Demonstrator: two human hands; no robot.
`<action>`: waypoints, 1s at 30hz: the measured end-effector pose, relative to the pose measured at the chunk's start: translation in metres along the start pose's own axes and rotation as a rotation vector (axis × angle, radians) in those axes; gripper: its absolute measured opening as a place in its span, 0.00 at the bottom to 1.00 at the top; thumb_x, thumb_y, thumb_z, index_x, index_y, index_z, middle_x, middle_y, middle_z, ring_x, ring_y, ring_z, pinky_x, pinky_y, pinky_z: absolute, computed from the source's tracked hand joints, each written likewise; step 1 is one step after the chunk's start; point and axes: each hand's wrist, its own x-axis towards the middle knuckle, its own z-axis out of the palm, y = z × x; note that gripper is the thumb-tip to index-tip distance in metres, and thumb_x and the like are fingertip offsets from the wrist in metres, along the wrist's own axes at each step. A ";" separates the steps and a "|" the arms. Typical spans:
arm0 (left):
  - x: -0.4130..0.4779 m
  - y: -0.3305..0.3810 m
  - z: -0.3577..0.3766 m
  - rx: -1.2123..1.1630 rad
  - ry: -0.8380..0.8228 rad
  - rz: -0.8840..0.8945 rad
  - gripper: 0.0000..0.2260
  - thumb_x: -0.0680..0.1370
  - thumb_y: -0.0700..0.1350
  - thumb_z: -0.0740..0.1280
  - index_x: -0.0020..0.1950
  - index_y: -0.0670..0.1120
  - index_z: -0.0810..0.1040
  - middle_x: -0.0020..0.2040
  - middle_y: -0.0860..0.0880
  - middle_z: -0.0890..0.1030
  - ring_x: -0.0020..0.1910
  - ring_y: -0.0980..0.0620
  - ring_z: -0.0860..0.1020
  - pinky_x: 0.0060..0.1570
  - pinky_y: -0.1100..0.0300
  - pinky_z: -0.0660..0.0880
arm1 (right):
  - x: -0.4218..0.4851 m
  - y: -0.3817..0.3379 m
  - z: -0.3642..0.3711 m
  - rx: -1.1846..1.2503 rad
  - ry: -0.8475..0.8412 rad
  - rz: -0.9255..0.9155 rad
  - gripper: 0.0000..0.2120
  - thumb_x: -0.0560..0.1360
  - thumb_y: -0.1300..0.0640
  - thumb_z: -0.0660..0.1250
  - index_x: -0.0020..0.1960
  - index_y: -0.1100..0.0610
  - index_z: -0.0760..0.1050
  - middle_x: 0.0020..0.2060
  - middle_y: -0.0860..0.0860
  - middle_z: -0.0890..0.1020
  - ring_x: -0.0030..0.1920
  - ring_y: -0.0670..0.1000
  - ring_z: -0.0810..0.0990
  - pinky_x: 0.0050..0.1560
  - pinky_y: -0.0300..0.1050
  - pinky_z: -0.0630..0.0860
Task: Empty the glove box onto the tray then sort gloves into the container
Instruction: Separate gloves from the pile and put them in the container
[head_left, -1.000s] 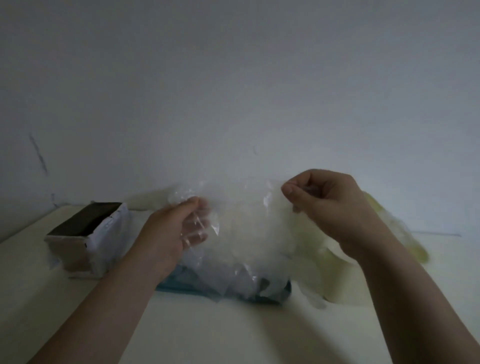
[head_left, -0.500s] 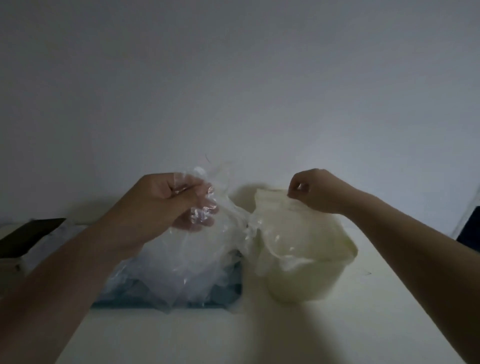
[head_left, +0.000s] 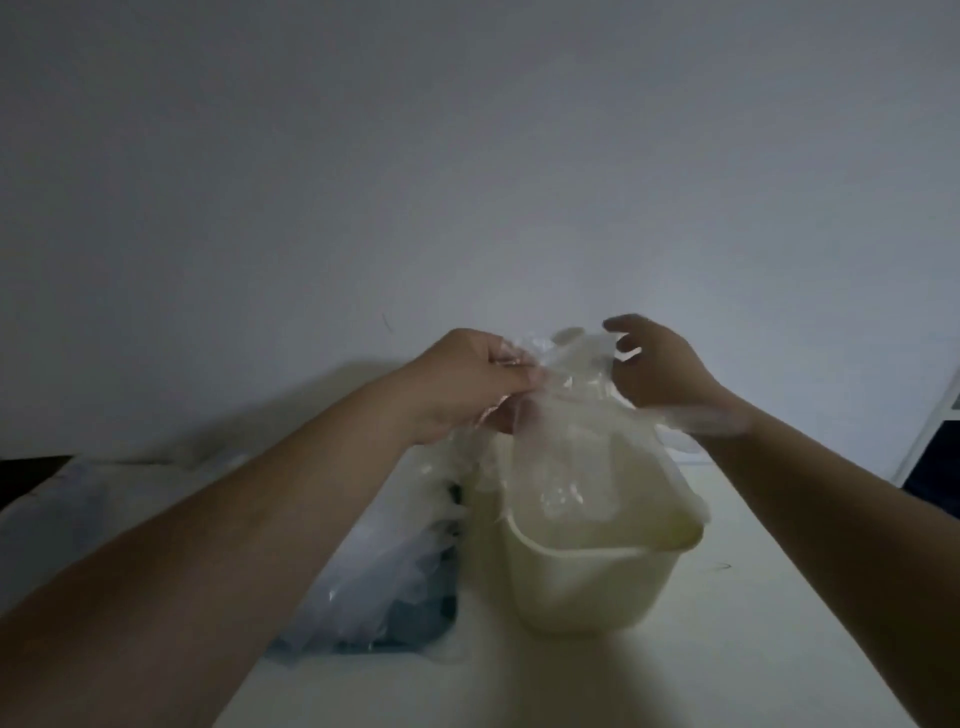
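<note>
Since half a second ago my left hand (head_left: 467, 384) has swung over from 9 o'clock and now grips the clear gloves (head_left: 566, 415) directly above the container (head_left: 587, 587), which sits at 5 o'clock in my view; my right hand (head_left: 660, 369) has released its pinch, fingers loose and spread beside the film; whether they touch it I cannot tell; the tray (head_left: 415, 623), at the container's 9 o'clock, is mostly buried under a glove heap (head_left: 374, 571) and my forearm; the dim light blurs single gloves together.

A plain grey-white wall (head_left: 467, 156) rises behind a pale table (head_left: 779, 597) in dim light.
</note>
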 end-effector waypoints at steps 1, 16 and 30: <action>0.011 -0.009 0.006 0.070 0.035 0.000 0.09 0.78 0.39 0.75 0.50 0.33 0.82 0.37 0.42 0.83 0.29 0.53 0.81 0.29 0.62 0.77 | -0.002 0.006 -0.008 0.079 0.057 0.040 0.20 0.79 0.59 0.68 0.71 0.53 0.74 0.59 0.56 0.81 0.55 0.58 0.82 0.53 0.50 0.79; 0.013 -0.035 -0.012 0.246 0.362 0.000 0.18 0.80 0.37 0.67 0.70 0.47 0.77 0.64 0.50 0.79 0.59 0.53 0.77 0.55 0.61 0.73 | -0.062 -0.067 0.044 -0.496 -0.741 -0.165 0.28 0.86 0.45 0.53 0.83 0.52 0.54 0.80 0.55 0.64 0.78 0.59 0.65 0.77 0.53 0.61; -0.114 -0.142 -0.109 1.040 0.121 -0.065 0.20 0.83 0.51 0.66 0.76 0.51 0.73 0.74 0.53 0.75 0.71 0.51 0.75 0.70 0.60 0.68 | -0.070 -0.110 0.021 -0.648 -0.703 -0.157 0.30 0.77 0.52 0.73 0.76 0.54 0.70 0.72 0.52 0.75 0.67 0.54 0.78 0.65 0.47 0.75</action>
